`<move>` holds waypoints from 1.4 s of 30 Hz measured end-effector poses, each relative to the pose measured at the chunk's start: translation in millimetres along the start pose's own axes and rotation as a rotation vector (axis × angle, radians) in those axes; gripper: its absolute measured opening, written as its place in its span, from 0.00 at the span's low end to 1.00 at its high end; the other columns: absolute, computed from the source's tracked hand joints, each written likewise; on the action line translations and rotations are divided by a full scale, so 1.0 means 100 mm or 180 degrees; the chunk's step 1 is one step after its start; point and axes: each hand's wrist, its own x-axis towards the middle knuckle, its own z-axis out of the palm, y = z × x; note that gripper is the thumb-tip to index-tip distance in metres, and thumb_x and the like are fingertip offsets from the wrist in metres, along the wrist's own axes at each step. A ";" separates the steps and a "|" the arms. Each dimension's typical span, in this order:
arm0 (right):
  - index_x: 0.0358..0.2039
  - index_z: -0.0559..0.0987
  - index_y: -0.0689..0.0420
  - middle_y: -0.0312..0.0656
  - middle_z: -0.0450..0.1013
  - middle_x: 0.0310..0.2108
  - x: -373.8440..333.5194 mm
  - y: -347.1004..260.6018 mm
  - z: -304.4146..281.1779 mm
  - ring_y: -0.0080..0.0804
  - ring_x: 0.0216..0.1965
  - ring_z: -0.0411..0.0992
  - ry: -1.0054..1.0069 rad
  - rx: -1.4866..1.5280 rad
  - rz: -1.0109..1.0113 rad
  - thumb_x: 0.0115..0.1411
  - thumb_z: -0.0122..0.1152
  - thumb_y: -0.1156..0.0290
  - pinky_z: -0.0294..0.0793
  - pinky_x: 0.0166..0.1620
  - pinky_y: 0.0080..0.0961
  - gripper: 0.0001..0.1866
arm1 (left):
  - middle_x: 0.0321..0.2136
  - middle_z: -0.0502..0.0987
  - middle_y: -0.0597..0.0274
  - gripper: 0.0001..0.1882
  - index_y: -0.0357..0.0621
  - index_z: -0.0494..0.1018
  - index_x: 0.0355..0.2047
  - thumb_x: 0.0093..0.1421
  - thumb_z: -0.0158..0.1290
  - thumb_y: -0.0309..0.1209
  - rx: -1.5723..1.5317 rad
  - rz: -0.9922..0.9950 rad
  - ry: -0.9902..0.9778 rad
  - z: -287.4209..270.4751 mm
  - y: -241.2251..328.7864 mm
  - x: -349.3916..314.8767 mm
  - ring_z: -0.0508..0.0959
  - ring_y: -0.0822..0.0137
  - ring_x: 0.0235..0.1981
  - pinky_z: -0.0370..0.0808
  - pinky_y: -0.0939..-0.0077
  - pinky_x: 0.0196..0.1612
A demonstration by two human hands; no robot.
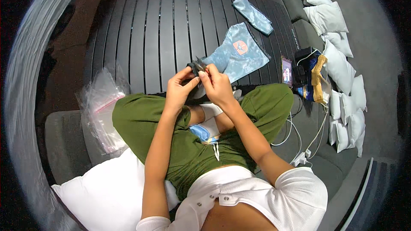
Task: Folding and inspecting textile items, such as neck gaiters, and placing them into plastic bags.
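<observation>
My left hand (182, 86) and my right hand (219, 87) are closed in pinches, close together above the near edge of the slatted table. Between their fingertips is a small dark pointed thing (197, 66); its blade-like tips stick up, but I cannot tell its kind. A shiny light-blue garment (252, 61) with an orange patch and a dark-trimmed edge lies on the table. One end of it narrows in toward my right hand's fingers, which seem to pinch it. Just what each fingertip grips is partly hidden.
The dark slatted table (154, 38) also bears a folded light-blue cloth (253, 16). A phone (286, 72) stands at the right by a yellow-edged bag (317, 79) and white cables. Clear plastic bags (107, 119) and a white pillow (107, 190) are at my left. Several white cushions (327, 19) line the right.
</observation>
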 end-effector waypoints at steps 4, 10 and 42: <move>0.25 0.65 0.60 0.45 0.59 0.09 -0.02 -0.02 -0.01 0.33 0.10 0.62 0.0140 0.0132 0.0040 0.59 0.45 0.66 0.56 0.16 0.28 0.11 | 0.30 0.74 0.66 0.17 0.34 0.70 0.41 0.48 0.56 0.21 -0.0069 -0.0072 0.0021 0.01 0.01 0.00 0.72 0.78 0.32 0.69 0.85 0.38; 0.25 0.62 0.55 0.41 0.65 0.17 -0.10 0.29 -0.20 0.25 0.15 0.64 0.0604 0.2180 0.0682 0.63 0.30 0.54 0.61 0.18 0.20 0.20 | 0.31 0.72 0.69 0.16 0.38 0.67 0.43 0.52 0.50 0.20 -0.1120 -0.0328 0.0010 0.02 0.17 0.04 0.69 0.82 0.25 0.67 0.90 0.30; 0.43 0.70 0.61 0.43 0.68 0.42 0.19 0.27 -0.05 0.36 0.45 0.62 -0.0867 0.1777 0.0305 0.53 0.53 0.63 0.61 0.48 0.28 0.19 | 0.25 0.68 0.74 0.14 0.46 0.64 0.42 0.55 0.48 0.27 -0.0145 -0.0594 0.0113 -0.03 0.10 0.10 0.69 0.82 0.22 0.69 0.87 0.22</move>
